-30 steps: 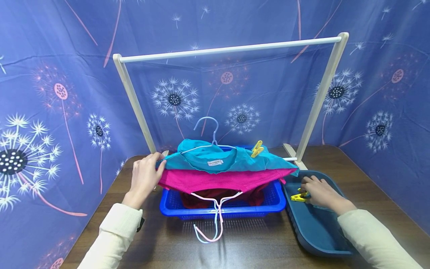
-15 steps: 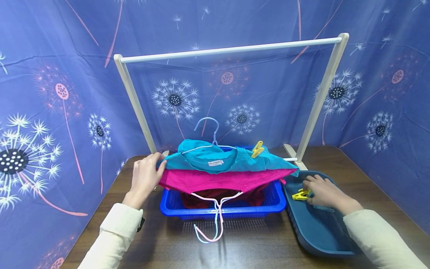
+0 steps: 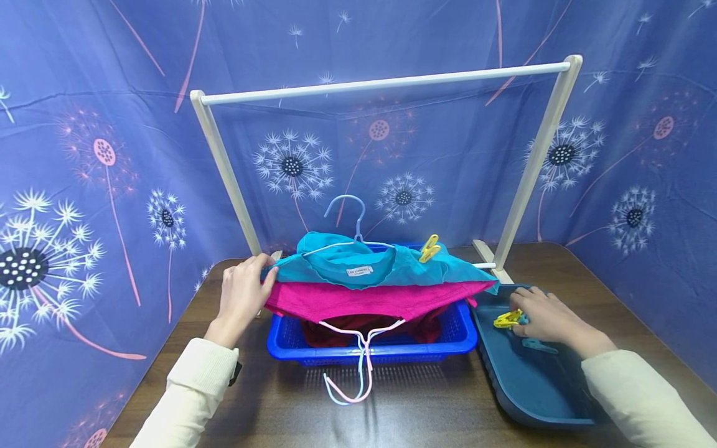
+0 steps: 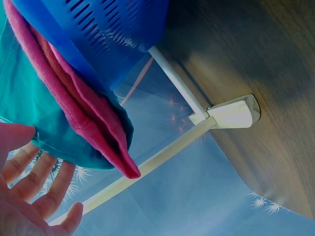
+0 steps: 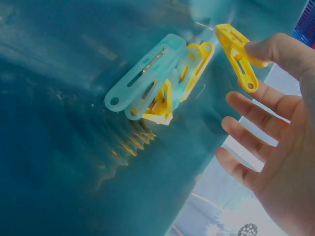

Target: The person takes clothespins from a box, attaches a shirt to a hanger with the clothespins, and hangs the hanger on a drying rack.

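Note:
My left hand (image 3: 243, 295) pinches the left sleeve end of a teal shirt (image 3: 358, 264), thumb against the cloth in the left wrist view. That shirt hangs on a hanger (image 3: 358, 219) with its hook up, and a yellow clothespin (image 3: 429, 249) is clipped near its right shoulder. A magenta garment (image 3: 358, 300) lies in front, on hangers (image 3: 364, 358) whose hooks point toward me. Over the dark blue tray (image 3: 526, 392), my right hand (image 3: 551, 320) holds a yellow clothespin (image 5: 238, 56) between thumb and index finger. Teal clothespins (image 5: 145, 71) and yellow ones lie below it in the tray.
Beneath the garments stands a blue basket (image 3: 372, 353) with dark red cloth (image 3: 364, 330) inside. A rack with a white top bar (image 3: 386, 82) and wooden posts (image 3: 532, 168) rises behind. Patterned blue fabric (image 3: 448, 31) surrounds the wooden table (image 3: 414, 410).
My right hand has shifted slightly right in the tray and lifted a yellow clothespin, uncovering a teal clothespin below. The left hand and garments have stayed in place.

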`<action>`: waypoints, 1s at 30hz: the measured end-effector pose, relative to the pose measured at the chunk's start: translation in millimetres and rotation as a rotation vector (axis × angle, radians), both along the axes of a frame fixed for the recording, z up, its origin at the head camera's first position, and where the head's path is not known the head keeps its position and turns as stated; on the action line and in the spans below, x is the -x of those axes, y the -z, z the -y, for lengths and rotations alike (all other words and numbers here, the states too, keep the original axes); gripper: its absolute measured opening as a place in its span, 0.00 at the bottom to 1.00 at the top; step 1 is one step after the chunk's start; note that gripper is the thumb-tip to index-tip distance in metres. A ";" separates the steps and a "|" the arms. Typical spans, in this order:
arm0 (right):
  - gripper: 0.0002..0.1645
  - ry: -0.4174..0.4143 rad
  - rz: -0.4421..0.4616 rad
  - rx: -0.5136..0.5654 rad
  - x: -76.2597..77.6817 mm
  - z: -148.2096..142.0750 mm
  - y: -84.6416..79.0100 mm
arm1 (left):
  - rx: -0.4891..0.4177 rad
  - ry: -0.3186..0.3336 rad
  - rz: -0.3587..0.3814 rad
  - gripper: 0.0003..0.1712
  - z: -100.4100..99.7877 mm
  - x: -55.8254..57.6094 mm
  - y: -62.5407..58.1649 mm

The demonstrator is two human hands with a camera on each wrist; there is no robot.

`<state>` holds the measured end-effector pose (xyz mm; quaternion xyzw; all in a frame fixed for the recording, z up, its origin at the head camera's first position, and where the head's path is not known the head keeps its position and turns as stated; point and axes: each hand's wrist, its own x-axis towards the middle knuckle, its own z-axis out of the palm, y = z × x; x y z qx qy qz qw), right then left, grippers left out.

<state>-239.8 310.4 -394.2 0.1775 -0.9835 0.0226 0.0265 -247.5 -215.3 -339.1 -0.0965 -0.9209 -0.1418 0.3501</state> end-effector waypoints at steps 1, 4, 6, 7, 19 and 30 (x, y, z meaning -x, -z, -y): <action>0.19 -0.003 -0.012 0.002 -0.2 -0.5 -0.7 | 0.000 0.001 -0.001 0.06 0.1 0.1 0.0; 0.17 -0.021 -0.052 0.011 -0.6 -2.7 -2.6 | -0.001 0.005 -0.007 0.06 0.0 -0.2 -0.1; 0.17 -0.029 -0.073 0.017 -1.0 -4.1 -4.5 | -0.003 0.009 -0.011 0.06 0.2 -0.5 0.0; 0.17 -0.033 -0.081 0.021 -1.1 -4.9 -5.7 | -0.003 0.010 -0.012 0.06 0.2 -0.6 0.0; 0.16 -0.038 -0.163 0.029 -5.7 -6.0 -32.2 | -0.005 0.010 -0.012 0.06 0.1 -0.7 -0.6; 0.14 -0.058 -0.263 0.046 -9.6 -8.3 -62.0 | -0.003 0.002 0.004 0.06 -0.4 -0.2 -1.3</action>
